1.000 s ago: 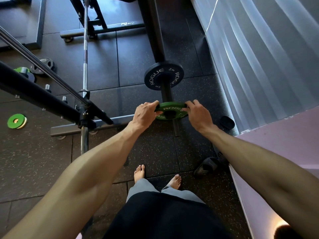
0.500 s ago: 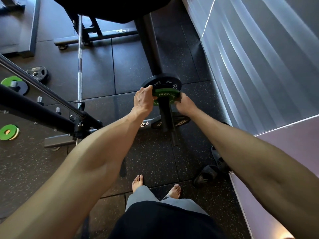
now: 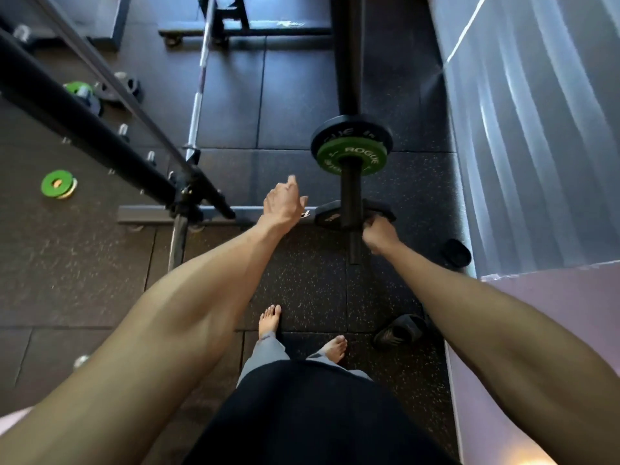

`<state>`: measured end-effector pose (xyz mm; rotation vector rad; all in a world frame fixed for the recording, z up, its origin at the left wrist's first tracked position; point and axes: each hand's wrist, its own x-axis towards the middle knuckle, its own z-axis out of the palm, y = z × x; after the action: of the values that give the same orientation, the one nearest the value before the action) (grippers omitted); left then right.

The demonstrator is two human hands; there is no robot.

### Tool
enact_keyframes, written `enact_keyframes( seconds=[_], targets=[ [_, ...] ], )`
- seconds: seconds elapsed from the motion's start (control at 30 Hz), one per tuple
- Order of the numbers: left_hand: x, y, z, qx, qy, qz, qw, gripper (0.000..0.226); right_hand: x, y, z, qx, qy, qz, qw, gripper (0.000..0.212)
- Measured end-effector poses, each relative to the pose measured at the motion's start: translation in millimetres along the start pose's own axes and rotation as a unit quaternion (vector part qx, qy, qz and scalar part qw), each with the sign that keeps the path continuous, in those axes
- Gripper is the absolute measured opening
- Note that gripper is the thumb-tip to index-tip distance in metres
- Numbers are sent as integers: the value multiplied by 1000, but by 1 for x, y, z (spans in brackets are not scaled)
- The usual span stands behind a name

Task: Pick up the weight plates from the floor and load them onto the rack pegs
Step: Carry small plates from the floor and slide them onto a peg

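Left hand [image 3: 283, 204] hangs open and empty at frame centre; right hand [image 3: 379, 231] is curled at the edge of a dark plate [image 3: 330, 214], and I cannot tell whether it grips. Beyond, the green plate [image 3: 349, 157] sits on a rack peg [image 3: 350, 193] against a black plate [image 3: 349, 129]. That load looks done; next calls for fetching the green floor plate [image 3: 58, 184] at far left.

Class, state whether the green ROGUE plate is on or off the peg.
On: the green plate sits on the peg, which passes through its centre hole, in front of the black plate.

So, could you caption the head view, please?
Green plate sits on the peg against a black plate; left hand open.
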<state>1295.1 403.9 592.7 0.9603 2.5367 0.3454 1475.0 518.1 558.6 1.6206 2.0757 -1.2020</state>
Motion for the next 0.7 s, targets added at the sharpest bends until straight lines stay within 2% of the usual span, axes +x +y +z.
enact_keyframes(
  seconds=[0.13, 0.27, 0.43, 0.7],
  targets=[
    [-49, -58, 19, -34, -96, -69, 992, 30, -32, 17, 50, -101, -115, 21, 988, 32],
    [-104, -126, 30, -76, -158, -122, 977, 26, -56, 1, 110, -169, -185, -35, 968, 27],
    [-169, -229, 21, -104, -165, -214, 957, 25, -103, -70, 202, -251, -229, -161, 927, 28],
    [-250, -397, -9, -205, -94, -326, 918, 24, -198, -208, 356, -352, -263, -319, 840, 33]
  ],
)
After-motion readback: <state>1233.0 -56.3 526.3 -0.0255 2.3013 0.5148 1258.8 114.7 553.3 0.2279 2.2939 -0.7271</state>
